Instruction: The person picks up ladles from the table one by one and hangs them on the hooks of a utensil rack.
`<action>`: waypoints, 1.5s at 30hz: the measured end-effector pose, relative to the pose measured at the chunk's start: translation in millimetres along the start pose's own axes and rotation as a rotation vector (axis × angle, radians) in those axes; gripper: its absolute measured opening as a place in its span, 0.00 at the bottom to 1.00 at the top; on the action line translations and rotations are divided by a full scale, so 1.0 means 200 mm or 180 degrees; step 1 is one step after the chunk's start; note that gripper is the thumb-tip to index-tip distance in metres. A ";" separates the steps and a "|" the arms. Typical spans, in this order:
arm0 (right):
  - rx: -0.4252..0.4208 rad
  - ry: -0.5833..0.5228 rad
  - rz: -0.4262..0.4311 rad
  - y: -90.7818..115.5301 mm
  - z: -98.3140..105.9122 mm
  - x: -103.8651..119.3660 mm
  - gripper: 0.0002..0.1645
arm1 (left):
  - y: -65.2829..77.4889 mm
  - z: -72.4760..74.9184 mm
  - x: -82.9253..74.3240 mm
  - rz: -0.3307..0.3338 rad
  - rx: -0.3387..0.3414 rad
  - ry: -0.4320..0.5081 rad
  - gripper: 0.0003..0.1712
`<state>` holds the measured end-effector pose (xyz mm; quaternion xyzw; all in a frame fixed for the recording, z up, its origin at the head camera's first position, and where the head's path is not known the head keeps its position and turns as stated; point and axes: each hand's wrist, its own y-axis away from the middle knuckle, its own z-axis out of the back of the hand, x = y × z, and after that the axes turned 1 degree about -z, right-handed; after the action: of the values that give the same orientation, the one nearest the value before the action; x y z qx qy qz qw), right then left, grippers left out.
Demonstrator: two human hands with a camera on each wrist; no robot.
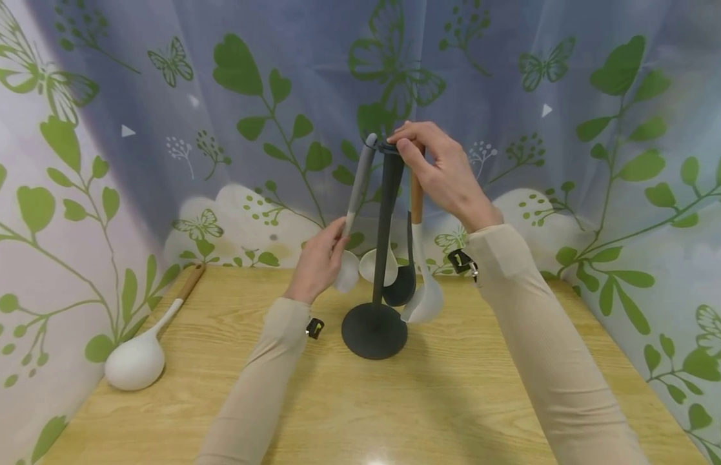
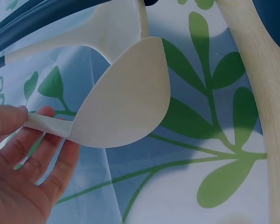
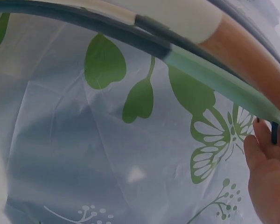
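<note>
A dark utensil stand [image 1: 385,226] with a round base stands upright near the table's back. In my left hand [image 1: 317,263] is a white ladle with a grey handle [image 1: 362,177]; thumb and fingers pinch its white neck, and its bowl [image 2: 123,100] shows in the left wrist view. My right hand [image 1: 444,169] grips the stand's top, its fingers partly hidden. Hanging from the stand are a white ladle with a brown handle [image 1: 425,300], a black ladle [image 1: 399,287] and a cream-headed utensil [image 1: 372,266]. A green handle [image 3: 224,84] shows in the right wrist view.
Another white ladle [image 1: 136,361] with a wooden handle lies at the left of the wooden table [image 1: 360,407]. Behind and on both sides hangs a curtain [image 1: 314,84] printed with leaves and butterflies, close to the stand.
</note>
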<state>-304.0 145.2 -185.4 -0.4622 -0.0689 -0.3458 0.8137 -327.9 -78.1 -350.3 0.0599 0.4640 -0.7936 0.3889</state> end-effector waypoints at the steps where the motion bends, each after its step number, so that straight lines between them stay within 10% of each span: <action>1: 0.0018 -0.0014 -0.0010 0.00 0.00 -0.01 0.18 | 0.00 0.00 0.00 0.0006 0.0000 -0.0002 0.17; 20: 0.0077 -0.0026 -0.0107 0.00 0.00 -0.03 0.20 | 0.02 -0.01 0.00 -0.0056 -0.0029 0.0139 0.22; 45: 0.0240 -0.0037 -0.0027 -0.02 0.03 -0.03 0.20 | 0.28 0.13 0.12 0.0216 -0.0153 -0.0015 0.25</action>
<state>-309.8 152.2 -181.9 -0.4329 -0.0886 -0.3437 0.8286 -299.5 -127.5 -384.9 0.0644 0.4798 -0.7688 0.4179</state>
